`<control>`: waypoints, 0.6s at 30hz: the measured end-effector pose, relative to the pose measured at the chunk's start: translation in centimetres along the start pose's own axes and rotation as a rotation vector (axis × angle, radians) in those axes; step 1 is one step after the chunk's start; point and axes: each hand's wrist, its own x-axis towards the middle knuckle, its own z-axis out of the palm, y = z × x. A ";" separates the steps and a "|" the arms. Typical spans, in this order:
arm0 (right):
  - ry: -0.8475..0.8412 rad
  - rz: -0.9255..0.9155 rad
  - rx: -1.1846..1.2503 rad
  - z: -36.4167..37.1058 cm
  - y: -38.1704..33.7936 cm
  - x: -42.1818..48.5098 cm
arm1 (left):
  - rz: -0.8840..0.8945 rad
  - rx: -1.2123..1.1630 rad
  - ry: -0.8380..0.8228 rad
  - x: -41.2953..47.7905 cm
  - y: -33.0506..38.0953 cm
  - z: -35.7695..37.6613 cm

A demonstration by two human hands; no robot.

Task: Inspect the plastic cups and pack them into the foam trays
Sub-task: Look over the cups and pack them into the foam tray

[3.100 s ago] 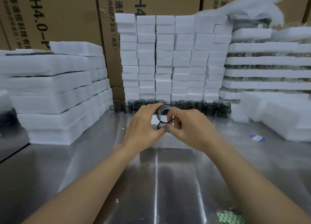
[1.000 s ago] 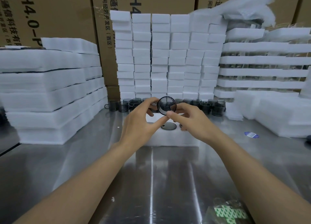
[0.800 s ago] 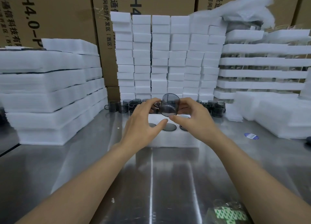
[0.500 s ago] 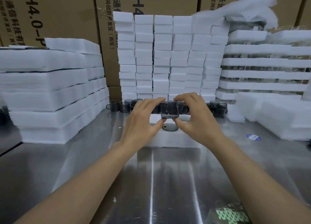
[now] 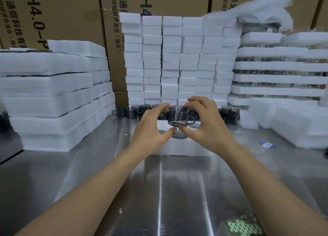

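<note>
Watching from beside the counter (image 5: 159, 191), I'd say it's early days for the tray in hand, but the job overall looks well along. Both hands are on a single smoky grey cup (image 5: 178, 116). The left hand (image 5: 150, 129) and right hand (image 5: 205, 127) each pinch it, fingers (image 5: 195, 100) curled over the rim and thumbs tucked under the base. The cup is upright with its handle poking right, held just above the foam tray (image 5: 177, 149) that lies flat on the counter in front of the person. So it's not in a pocket yet. My read is the check on this cup is about done and seating it comes next, but that's a guess.

The tray's round pockets (image 5: 179, 135) that I can see past the hands look empty, just grey discs with nothing standing in them, though the hands hide part of it. Behind the tray there's a whole line of loose cups (image 5: 132, 111) along the foot of the foam block stack (image 5: 177, 58), so plenty left to inspect. Off to the right, layered trays (image 5: 276, 66) with something glassy between them look like finished packs, but I can't make out the contents for sure. There's a fat pile of foam sheets (image 5: 53, 93) on the left too, likely spare stock.
</note>
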 end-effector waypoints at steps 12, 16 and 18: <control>-0.034 -0.052 0.006 0.2 -0.5 -0.1 | 0.210 0.121 0.071 0.0 1.0 -0.8; -0.067 0.001 0.020 0.1 0.1 0.0 | 0.127 0.052 0.089 0.1 0.5 -0.8; -0.063 0.034 0.008 -0.2 0.3 0.0 | 0.076 -0.003 0.084 0.2 0.3 -0.8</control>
